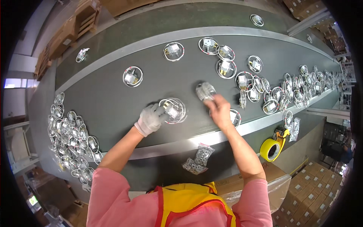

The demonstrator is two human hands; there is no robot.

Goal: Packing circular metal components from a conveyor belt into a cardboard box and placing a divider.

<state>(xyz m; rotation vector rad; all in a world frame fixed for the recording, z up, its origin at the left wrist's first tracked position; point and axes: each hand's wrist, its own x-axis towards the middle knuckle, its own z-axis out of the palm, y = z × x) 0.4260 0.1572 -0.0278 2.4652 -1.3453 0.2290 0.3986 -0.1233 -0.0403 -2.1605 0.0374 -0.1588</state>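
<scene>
My left hand (150, 118), in a pale glove, has its fingers closed on the left edge of a thermostat (173, 110) with a boxy metal body and a coiled white tube. It is slightly blurred, over the dark conveyor belt (106, 109). To the right, my bare right hand (220, 112) pinches a clear, pale bag-like thing (205, 91), smeared by motion; its contents cannot be made out. Just below that hand lies another coiled thermostat (235, 118), partly hidden by my forearm.
Similar thermostats (132, 76) lie scattered over the belt, crowding at the right (298, 89) and heaped at the left end (70, 140). Bags of small metal parts (204, 154) rest on the near ledge. A yellow tape dispenser (273, 146) sits right of them. Cartons (310, 189) are stacked lower right.
</scene>
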